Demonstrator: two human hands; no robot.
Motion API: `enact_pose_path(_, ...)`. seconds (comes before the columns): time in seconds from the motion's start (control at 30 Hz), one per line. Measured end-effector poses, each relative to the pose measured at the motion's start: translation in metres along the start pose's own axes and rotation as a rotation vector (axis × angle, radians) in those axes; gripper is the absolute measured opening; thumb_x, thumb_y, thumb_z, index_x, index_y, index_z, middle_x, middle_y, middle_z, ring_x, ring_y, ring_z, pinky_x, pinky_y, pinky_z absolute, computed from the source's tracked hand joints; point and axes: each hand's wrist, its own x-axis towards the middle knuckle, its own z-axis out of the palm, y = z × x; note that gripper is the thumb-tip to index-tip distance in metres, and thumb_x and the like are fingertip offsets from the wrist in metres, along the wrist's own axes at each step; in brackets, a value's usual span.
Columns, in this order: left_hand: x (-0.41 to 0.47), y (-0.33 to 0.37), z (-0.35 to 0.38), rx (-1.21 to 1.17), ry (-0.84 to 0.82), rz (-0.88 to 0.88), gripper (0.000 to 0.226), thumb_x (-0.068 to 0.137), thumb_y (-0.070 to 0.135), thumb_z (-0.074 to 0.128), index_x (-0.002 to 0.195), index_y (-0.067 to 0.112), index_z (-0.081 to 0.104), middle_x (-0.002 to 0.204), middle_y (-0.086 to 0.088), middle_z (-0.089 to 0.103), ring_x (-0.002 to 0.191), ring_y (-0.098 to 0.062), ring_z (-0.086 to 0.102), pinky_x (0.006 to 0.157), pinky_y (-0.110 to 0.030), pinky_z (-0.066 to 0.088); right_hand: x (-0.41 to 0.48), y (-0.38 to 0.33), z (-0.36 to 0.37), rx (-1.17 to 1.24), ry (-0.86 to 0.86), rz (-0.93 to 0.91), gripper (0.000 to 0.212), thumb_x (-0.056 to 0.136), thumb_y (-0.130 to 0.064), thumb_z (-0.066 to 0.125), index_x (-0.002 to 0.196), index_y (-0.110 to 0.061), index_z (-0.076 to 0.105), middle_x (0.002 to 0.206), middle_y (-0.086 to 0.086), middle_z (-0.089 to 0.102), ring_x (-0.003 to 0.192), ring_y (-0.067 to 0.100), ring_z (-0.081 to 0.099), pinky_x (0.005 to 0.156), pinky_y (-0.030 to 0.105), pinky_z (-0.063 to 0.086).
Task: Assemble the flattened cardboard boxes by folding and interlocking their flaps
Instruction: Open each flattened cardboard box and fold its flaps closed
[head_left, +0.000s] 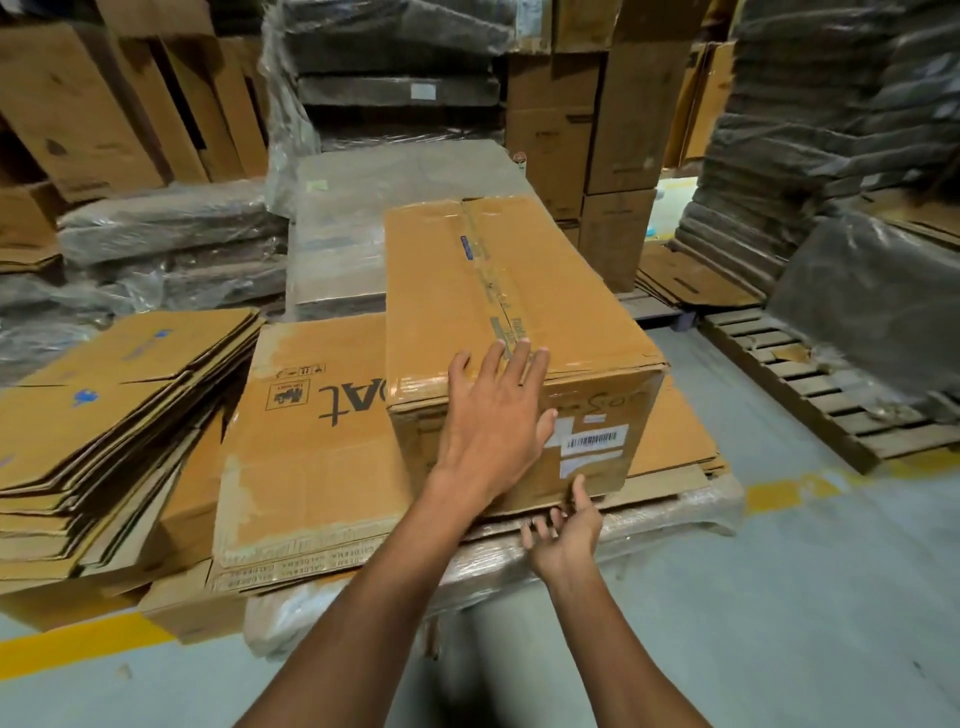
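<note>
**Reference object:** the assembled box (524, 291). It is closed, with a tape seam (493, 280) along its top. It stands on a flat cardboard sheet (322, 441), which lies on a film-wrapped stack (675, 512).

**Hand state**
- My left hand (493, 421) lies open and flat over the box's near top edge. The fingers are spread on the top panel and the thumb is on the front face beside the barcode label (592, 441).
- My right hand (563, 532) is open, palm up, at the box's near bottom edge. The thumb touches that edge and the fingers grip nothing.

**Task stock:** the flattened boxes (104, 415) lie piled to the left of the box, well apart from both hands.

**Hazards (my judgement)**
- Neither hand encloses the box. Drawn toward me by the left palm alone, it may slide off the near edge of the sheet and drop.
- The sheet looks loose on smooth film and may travel with the box.
- My right fingers sit just below the bottom edge. A box tipping forward would pinch them.
- The pile left of the box is fanned and uneven. A sideways shove could drive the sheet into it and spill it.
- I cannot tell whether the box is loaded. If it is heavy, an open-handed hold will not check it.
</note>
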Motion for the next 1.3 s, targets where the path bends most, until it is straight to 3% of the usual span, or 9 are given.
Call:
enact_pose_path(0.17, 0.061, -0.026, -0.042, 0.026, 0.068, 0.015, 0.066, 0.098, 0.062, 0.04, 0.15, 0.021, 0.041, 0.152, -0.004, 0.05, 0.135, -0.026, 0.048, 0.108, -0.053, 0.029, -0.021, -0.015, 0.043, 0.134, -0.077, -0.074, 0.044, 0.087, -0.041, 0.075, 0.127, -0.025, 0.066, 0.119, 0.006, 0.071, 0.114, 0.029, 0.063, 0.108, 0.048, 0.048)
enact_pose_path(0.4, 0.135, -0.048, -0.088, 0.046, -0.042, 0.016, 0.073, 0.093, 0.075, 0.043, 0.145, 0.025, 0.044, 0.133, -0.006, 0.063, 0.118, -0.029, 0.058, 0.102, -0.049, 0.044, -0.04, -0.032, 0.097, 0.086, -0.168, -0.109, 0.068, 0.076, -0.032, 0.084, 0.136, -0.027, 0.053, 0.12, 0.009, 0.072, 0.11, 0.034, 0.067, 0.105, 0.061, 0.045)
enact_pose_path(0.57, 0.143, -0.038, -0.094, -0.018, -0.051, -0.024, 0.077, 0.084, 0.075, 0.06, 0.142, 0.026, 0.049, 0.128, -0.003, 0.066, 0.116, -0.027, 0.06, 0.101, -0.047, 0.047, -0.054, -0.045, 0.107, 0.076, -0.201, -0.195, 0.114, 0.068, -0.017, 0.091, 0.158, -0.033, 0.022, 0.125, 0.008, 0.068, 0.106, 0.03, 0.069, 0.096, 0.059, 0.052)
enact_pose_path(0.7, 0.133, -0.04, -0.108, -0.233, 0.103, -0.153, 0.07, 0.08, 0.065, 0.072, 0.137, 0.028, 0.056, 0.117, 0.003, 0.069, 0.108, -0.022, 0.063, 0.094, -0.041, 0.05, -0.068, -0.076, 0.116, 0.135, -0.261, -0.357, 0.114, 0.079, 0.005, 0.08, 0.157, -0.04, 0.011, 0.127, 0.006, 0.061, 0.096, 0.022, 0.066, 0.073, 0.045, 0.058)
enact_pose_path(0.8, 0.113, -0.045, -0.122, -0.469, 0.249, -0.323, 0.058, 0.08, 0.055, 0.077, 0.13, 0.031, 0.061, 0.108, 0.011, 0.069, 0.096, -0.013, 0.061, 0.082, -0.029, 0.045, -0.081, -0.105, 0.133, 0.071, -0.357, -0.547, 0.112, 0.075, 0.006, 0.081, 0.155, -0.041, 0.019, 0.132, 0.002, 0.061, 0.109, 0.023, 0.067, 0.085, 0.05, 0.06)
enact_pose_path(0.9, 0.083, -0.054, -0.109, -0.872, 0.457, -0.523, 0.048, 0.082, 0.048, 0.076, 0.126, 0.034, 0.062, 0.109, 0.014, 0.073, 0.098, -0.01, 0.069, 0.09, -0.036, 0.055, -0.098, -0.14, 0.154, -0.276, -0.379, -0.882, 0.113, 0.066, -0.01, 0.088, 0.156, -0.036, 0.024, 0.14, -0.001, 0.052, 0.124, 0.02, 0.056, 0.105, 0.047, 0.048)
enact_pose_path(1.07, 0.047, -0.033, -0.044, -1.679, 0.773, -0.759, 0.029, 0.098, 0.011, 0.066, 0.123, 0.021, 0.056, 0.117, 0.002, 0.072, 0.103, -0.01, 0.071, 0.09, -0.037, 0.058, -0.135, -0.181, 0.206, -1.081, -0.388, -1.429, 0.09, 0.072, -0.026, 0.081, 0.148, -0.043, 0.036, 0.128, -0.002, 0.045, 0.115, 0.017, 0.037, 0.098, 0.038, 0.022)
enact_pose_path(1.17, 0.038, -0.001, -0.003, -1.967, 0.779, -0.959, 0.037, 0.1, 0.003, 0.061, 0.124, 0.028, 0.05, 0.137, 0.002, 0.063, 0.116, -0.013, 0.064, 0.103, -0.036, 0.047, -0.145, -0.174, 0.233, -1.462, -0.466, -1.656, 0.082, 0.074, -0.025, 0.076, 0.146, -0.044, 0.042, 0.121, -0.001, 0.046, 0.114, 0.022, 0.043, 0.095, 0.043, 0.027)
enact_pose_path(1.3, 0.011, 0.04, 0.037, -2.023, 0.607, -1.289, 0.043, 0.1, 0.002, 0.059, 0.137, 0.016, 0.041, 0.13, 0.006, 0.06, 0.117, -0.012, 0.055, 0.099, -0.033, 0.042, -0.132, -0.152, 0.232, -1.855, -0.621, -1.685, 0.074, 0.084, -0.022, 0.068, 0.149, -0.045, 0.042, 0.133, 0.006, 0.053, 0.125, 0.03, 0.044, 0.104, 0.048, 0.028)
